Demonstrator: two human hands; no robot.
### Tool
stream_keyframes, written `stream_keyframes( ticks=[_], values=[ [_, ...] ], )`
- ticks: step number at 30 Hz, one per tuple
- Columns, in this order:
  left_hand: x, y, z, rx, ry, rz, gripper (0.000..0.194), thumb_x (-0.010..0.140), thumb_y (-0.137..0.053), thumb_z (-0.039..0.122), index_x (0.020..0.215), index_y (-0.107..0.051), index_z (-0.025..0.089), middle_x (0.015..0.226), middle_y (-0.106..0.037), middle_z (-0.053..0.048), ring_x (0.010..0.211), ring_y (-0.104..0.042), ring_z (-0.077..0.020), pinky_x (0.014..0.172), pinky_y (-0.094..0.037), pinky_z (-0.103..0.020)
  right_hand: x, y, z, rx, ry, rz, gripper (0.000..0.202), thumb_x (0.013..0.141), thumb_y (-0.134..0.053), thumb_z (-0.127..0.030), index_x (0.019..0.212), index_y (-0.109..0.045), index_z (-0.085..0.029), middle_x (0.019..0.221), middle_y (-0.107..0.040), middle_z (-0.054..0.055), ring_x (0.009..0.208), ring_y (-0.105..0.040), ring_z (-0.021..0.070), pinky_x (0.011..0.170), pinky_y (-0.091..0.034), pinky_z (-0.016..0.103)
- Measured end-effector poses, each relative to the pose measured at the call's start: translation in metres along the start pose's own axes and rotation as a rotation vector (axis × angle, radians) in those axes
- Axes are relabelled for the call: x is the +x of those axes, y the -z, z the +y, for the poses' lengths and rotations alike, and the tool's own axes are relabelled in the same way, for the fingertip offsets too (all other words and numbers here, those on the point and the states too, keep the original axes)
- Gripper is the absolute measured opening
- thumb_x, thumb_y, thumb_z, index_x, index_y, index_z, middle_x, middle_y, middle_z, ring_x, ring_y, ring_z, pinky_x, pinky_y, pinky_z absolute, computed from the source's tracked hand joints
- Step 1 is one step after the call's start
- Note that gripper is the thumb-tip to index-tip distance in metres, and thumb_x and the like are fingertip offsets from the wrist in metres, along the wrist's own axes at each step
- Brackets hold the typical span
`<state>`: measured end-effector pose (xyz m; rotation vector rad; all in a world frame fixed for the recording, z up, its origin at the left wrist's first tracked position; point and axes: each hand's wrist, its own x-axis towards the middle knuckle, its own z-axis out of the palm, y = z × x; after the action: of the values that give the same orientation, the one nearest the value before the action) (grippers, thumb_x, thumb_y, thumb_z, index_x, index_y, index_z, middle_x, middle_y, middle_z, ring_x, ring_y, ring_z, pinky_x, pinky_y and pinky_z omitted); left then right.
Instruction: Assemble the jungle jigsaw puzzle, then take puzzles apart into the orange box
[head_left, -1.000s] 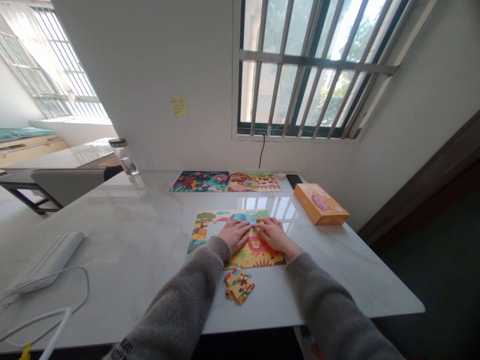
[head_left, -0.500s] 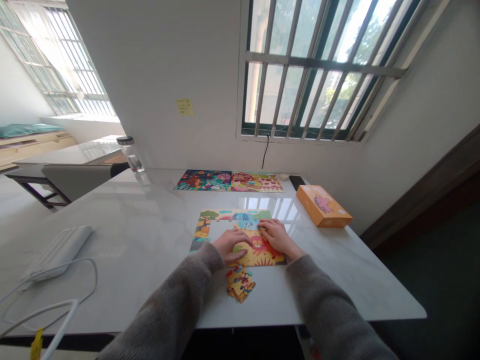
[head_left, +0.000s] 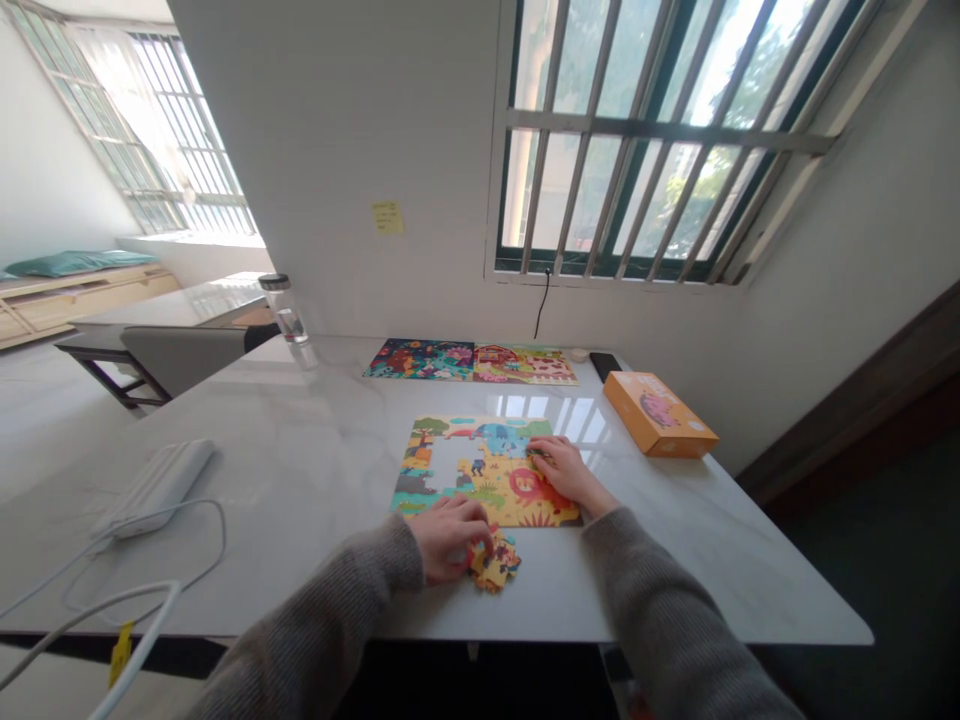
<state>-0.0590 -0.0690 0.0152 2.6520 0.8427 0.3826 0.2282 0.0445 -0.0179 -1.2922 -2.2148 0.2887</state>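
A partly assembled jigsaw puzzle (head_left: 495,495) with animals lies flat on the table, with a gap left of its middle. My left hand (head_left: 452,535) is below the puzzle's lower edge. Its fingers curl over a reddish puzzle piece at the left side of a small pile of loose pieces (head_left: 499,568); the thumb is mostly hidden. On the puzzle's right side rests my right hand (head_left: 564,468), its fingertips pinched on a small puzzle piece (head_left: 535,452) near the elephant. Most of that piece is covered by the fingers.
Two finished puzzles (head_left: 420,360) lie side by side near the wall. An orange box (head_left: 660,413) and a black phone (head_left: 603,366) stand at the right. Leftward are a power strip (head_left: 161,487) with white cables and a clear bottle (head_left: 285,310).
My left hand has moved from the puzzle's lower middle down to the pile of loose pieces. My right hand stays at the puzzle's right side. The view has shifted slightly.
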Motion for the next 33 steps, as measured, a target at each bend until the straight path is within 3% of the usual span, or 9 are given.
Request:
stream_keyframes(
  ticks=[7, 11, 18, 23, 27, 30, 33],
  values=[
    [0.0, 0.004, 0.006, -0.06, 0.012, -0.004, 0.05, 0.058, -0.062, 0.005, 0.103, -0.059, 0.027, 0.107, -0.054, -0.003, 0.097, -0.053, -0.0223, 0.087, -0.046, -0.033, 0.0, 0.0, 0.0, 0.009, 0.003, -0.005, 0.027, 0.091, -0.051, -0.027, 0.11, -0.071, -0.024, 0.124, -0.068, 0.007, 0.117, -0.056, 0.0258, 0.103, -0.04, 0.044],
    [0.007, 0.01, -0.006, -0.03, 0.041, 0.147, 0.046, 0.06, -0.058, 0.004, 0.101, -0.057, 0.025, 0.109, -0.051, -0.005, 0.1, -0.051, -0.0228, 0.09, -0.047, -0.035, 0.0, 0.001, -0.001, 0.006, 0.003, -0.006, 0.027, 0.092, -0.051, -0.026, 0.111, -0.07, -0.024, 0.124, -0.068, 0.007, 0.117, -0.055, 0.0259, 0.103, -0.041, 0.044],
    [0.019, 0.015, -0.052, 0.123, 0.199, 0.486, 0.045, 0.057, -0.054, 0.004, 0.098, -0.049, 0.022, 0.107, -0.048, -0.007, 0.105, -0.051, -0.0273, 0.102, -0.042, -0.048, 0.001, -0.003, 0.003, -0.003, 0.017, 0.003, 0.027, 0.091, -0.05, -0.026, 0.11, -0.07, -0.025, 0.122, -0.068, 0.007, 0.115, -0.057, 0.0254, 0.101, -0.041, 0.043],
    [0.014, 0.008, -0.061, 0.084, 0.216, 0.608, 0.05, 0.055, -0.054, 0.006, 0.102, -0.047, 0.022, 0.107, -0.048, -0.008, 0.105, -0.051, -0.0279, 0.1, -0.044, -0.048, 0.0, -0.002, -0.001, -0.028, -0.021, 0.011, 0.027, 0.091, -0.05, -0.027, 0.108, -0.071, -0.026, 0.122, -0.068, 0.007, 0.116, -0.055, 0.0268, 0.102, -0.037, 0.046],
    [0.015, 0.005, -0.058, 0.1, 0.203, 0.625, 0.051, 0.054, -0.054, 0.005, 0.101, -0.046, 0.022, 0.105, -0.047, -0.008, 0.102, -0.051, -0.0272, 0.1, -0.045, -0.049, 0.001, 0.001, -0.027, 0.025, -0.011, 0.103, 0.025, 0.092, -0.049, -0.025, 0.105, -0.07, -0.025, 0.113, -0.069, 0.008, 0.112, -0.057, 0.0273, 0.101, -0.036, 0.047],
    [0.018, 0.004, -0.055, 0.116, 0.184, 0.605, 0.052, 0.053, -0.054, 0.005, 0.102, -0.046, 0.021, 0.106, -0.047, -0.008, 0.102, -0.051, -0.027, 0.101, -0.044, -0.049, 0.004, -0.003, -0.062, 0.215, 0.029, 0.153, 0.028, 0.096, -0.046, -0.028, 0.114, -0.067, -0.023, 0.104, -0.071, 0.007, 0.104, -0.061, 0.0245, 0.099, -0.04, 0.043],
    [0.02, 0.003, -0.052, 0.11, 0.154, 0.578, 0.053, 0.053, -0.053, 0.005, 0.102, -0.046, 0.023, 0.107, -0.048, -0.008, 0.105, -0.051, -0.0271, 0.101, -0.045, -0.047, 0.006, -0.016, -0.095, 0.435, 0.023, 0.126, 0.034, 0.098, -0.045, -0.031, 0.128, -0.059, -0.025, 0.101, -0.069, 0.005, 0.095, -0.063, 0.021, 0.091, -0.047, 0.037]
  ],
)
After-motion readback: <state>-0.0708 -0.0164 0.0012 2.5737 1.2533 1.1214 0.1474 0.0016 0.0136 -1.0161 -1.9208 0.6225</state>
